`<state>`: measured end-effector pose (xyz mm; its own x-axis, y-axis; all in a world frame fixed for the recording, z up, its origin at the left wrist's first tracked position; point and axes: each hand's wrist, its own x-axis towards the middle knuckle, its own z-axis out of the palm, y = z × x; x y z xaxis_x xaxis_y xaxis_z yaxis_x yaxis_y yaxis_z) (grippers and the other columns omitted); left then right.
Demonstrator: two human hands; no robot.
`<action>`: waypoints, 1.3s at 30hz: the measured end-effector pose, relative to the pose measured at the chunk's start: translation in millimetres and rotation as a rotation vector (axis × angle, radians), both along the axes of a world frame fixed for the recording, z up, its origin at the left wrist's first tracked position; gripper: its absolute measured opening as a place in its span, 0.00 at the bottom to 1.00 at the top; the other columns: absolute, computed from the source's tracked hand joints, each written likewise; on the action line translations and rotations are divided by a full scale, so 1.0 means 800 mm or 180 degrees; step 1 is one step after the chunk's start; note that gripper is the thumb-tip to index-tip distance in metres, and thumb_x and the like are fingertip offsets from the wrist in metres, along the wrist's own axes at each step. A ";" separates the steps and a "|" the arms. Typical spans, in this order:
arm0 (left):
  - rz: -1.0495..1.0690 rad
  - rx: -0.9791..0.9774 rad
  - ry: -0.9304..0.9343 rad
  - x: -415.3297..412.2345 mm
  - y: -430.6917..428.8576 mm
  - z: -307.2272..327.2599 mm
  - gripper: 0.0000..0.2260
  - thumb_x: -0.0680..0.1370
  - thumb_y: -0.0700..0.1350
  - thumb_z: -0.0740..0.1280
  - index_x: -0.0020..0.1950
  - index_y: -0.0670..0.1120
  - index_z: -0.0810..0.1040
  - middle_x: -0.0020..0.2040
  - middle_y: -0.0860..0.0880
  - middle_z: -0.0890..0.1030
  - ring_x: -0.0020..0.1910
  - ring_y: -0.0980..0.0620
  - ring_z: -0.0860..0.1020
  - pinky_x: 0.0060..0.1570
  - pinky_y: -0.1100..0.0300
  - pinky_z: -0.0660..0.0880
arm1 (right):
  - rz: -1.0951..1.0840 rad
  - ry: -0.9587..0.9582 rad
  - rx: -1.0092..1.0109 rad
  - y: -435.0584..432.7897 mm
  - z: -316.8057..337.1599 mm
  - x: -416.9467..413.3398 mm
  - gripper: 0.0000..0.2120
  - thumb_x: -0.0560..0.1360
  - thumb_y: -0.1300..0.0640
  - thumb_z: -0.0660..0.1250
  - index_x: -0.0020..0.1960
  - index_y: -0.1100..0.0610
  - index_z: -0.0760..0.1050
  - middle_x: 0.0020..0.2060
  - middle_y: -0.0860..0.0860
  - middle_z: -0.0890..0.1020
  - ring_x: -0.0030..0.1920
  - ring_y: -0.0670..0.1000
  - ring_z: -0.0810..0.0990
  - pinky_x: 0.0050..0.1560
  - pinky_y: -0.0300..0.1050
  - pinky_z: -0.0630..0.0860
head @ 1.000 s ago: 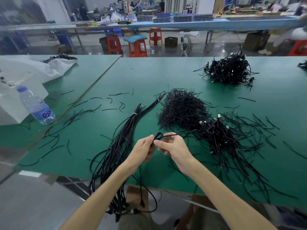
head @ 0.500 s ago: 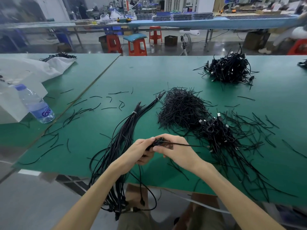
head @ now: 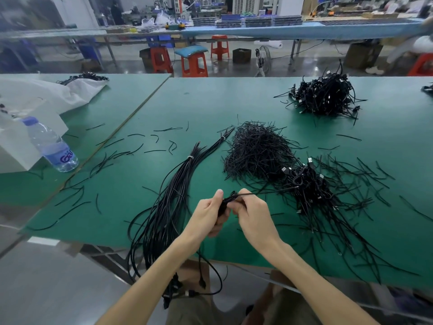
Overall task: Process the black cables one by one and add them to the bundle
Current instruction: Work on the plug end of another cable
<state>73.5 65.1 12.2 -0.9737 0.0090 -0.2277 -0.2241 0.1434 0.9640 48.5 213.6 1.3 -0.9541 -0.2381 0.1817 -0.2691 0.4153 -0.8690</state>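
Matt green table (head: 210, 109), glossy black cables (head: 168, 207)

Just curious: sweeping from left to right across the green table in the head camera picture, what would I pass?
water bottle → long bundle of black cables → heap of short black ties → tangled pile of coiled cables

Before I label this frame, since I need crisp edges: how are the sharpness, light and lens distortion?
Head view: the left hand and right hand on the black cable are fairly sharp. Head view: the corners smear, worst at top left. Head view: the wide lens stretches the forearms toward the bottom edge. Head view: soft, even light on the green table, faint shadows, mild sheen on the floor beyond.
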 end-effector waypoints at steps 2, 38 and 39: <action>-0.0390 -0.0529 0.0113 -0.002 -0.005 0.007 0.30 0.86 0.59 0.53 0.38 0.45 0.84 0.31 0.46 0.82 0.23 0.49 0.72 0.23 0.62 0.68 | -0.0021 0.0030 0.0002 0.006 -0.002 -0.003 0.14 0.81 0.60 0.67 0.38 0.52 0.70 0.35 0.46 0.78 0.37 0.47 0.75 0.41 0.47 0.74; -0.0640 -0.0606 0.1514 -0.008 -0.051 0.037 0.43 0.74 0.25 0.70 0.79 0.61 0.65 0.65 0.49 0.74 0.57 0.48 0.78 0.52 0.43 0.81 | 0.0751 0.0812 -0.0205 0.001 0.046 -0.004 0.10 0.79 0.69 0.63 0.41 0.59 0.69 0.34 0.46 0.74 0.36 0.48 0.71 0.39 0.40 0.69; -0.0611 -0.0786 0.1763 -0.008 -0.050 0.039 0.40 0.74 0.27 0.72 0.78 0.59 0.68 0.68 0.52 0.73 0.61 0.48 0.77 0.52 0.45 0.81 | 0.0757 0.0757 -0.0288 -0.001 0.046 -0.004 0.10 0.78 0.71 0.62 0.41 0.61 0.69 0.34 0.47 0.75 0.37 0.49 0.73 0.40 0.42 0.72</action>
